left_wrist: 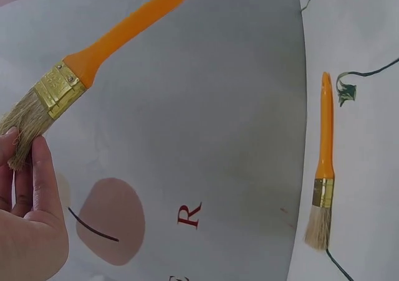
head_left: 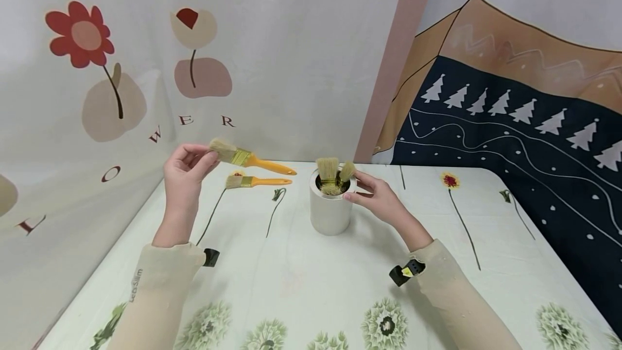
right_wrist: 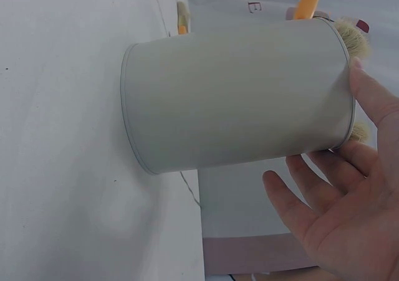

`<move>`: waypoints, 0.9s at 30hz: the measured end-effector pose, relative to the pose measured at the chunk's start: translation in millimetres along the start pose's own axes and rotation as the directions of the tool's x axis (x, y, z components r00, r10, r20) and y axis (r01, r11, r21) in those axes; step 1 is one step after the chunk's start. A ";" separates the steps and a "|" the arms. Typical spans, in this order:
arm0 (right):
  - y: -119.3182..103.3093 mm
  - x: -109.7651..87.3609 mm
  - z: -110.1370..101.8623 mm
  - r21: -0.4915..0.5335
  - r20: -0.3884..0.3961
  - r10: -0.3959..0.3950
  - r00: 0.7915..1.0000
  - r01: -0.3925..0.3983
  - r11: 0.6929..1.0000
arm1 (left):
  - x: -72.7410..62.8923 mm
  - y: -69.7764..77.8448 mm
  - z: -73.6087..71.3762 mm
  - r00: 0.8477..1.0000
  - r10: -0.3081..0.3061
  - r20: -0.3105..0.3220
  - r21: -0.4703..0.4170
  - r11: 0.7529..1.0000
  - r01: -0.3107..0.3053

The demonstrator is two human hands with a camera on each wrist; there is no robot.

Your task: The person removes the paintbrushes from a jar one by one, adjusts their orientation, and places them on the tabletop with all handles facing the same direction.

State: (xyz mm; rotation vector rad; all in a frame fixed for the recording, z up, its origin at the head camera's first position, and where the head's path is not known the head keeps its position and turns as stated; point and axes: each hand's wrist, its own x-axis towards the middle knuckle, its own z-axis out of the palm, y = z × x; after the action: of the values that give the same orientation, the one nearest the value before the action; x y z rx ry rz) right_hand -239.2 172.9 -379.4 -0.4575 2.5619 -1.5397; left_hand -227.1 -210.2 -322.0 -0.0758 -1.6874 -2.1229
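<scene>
My left hand (head_left: 184, 180) pinches a flat paintbrush (head_left: 241, 157) by its bristle tips, raised above the table at the left. Its orange handle points right, and the gold metal band shows clearly in the left wrist view. Below it, a second orange-handled paintbrush (head_left: 267, 181) lies on the table with bristles to the left. A white cylindrical can (head_left: 330, 214) stands upright near the middle, holding several brushes with bristles (head_left: 328, 167) up. My right hand (head_left: 381, 199) grips the can's rim from the right, thumb on the near edge and fingers along the far side.
A white cloth (head_left: 291, 280) printed with flowers covers the table. Behind it hangs a pale curtain (head_left: 291, 58) with flower shapes and letters. At the right is a dark blue drape (head_left: 486, 139) with white trees.
</scene>
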 end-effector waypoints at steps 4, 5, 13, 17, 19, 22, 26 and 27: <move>0.4 0.2 0.0 0.001 0.001 -0.004 1.000 0.004 1.000 | 0.6 -3.3 -2.9 1.000 -0.018 -0.023 0.017 1.000 0.018; 0.5 0.2 -0.1 0.001 0.001 -0.004 1.000 0.004 1.000 | 0.7 -4.2 -3.4 0.999 -0.019 -0.030 0.022 1.000 0.020; 1.4 0.6 0.5 0.008 -0.002 -0.001 1.000 0.001 1.000 | 3.1 -13.8 -9.0 0.997 -0.033 -0.068 0.024 0.999 0.034; 1.8 1.0 1.2 0.014 -0.003 -0.002 1.000 0.002 1.000 | 4.7 -20.6 -12.7 0.996 -0.043 -0.082 0.035 0.998 0.046; 2.0 1.1 1.3 0.016 -0.004 -0.002 1.000 0.002 1.000 | 5.8 -24.0 -14.7 0.995 -0.056 -0.087 0.042 0.997 0.060; 1.8 1.4 1.3 0.016 -0.004 -0.003 1.000 0.003 1.000 | 7.2 -28.7 -17.0 0.992 -0.086 -0.095 0.048 0.995 0.091; 1.3 2.0 1.3 0.015 -0.004 -0.005 1.000 0.005 1.000 | 9.4 -34.0 -18.8 0.986 -0.122 -0.109 0.043 0.991 0.128; 1.1 2.1 1.3 0.016 -0.004 -0.005 1.000 0.005 1.000 | 10.0 -35.2 -19.3 0.985 -0.130 -0.114 0.038 0.990 0.135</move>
State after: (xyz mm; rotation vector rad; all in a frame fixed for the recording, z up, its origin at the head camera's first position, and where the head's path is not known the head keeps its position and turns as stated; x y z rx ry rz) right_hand -241.1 171.7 -380.8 -0.4605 2.5512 -1.5636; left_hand -244.6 -225.2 -356.3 0.1700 -1.7172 -2.1392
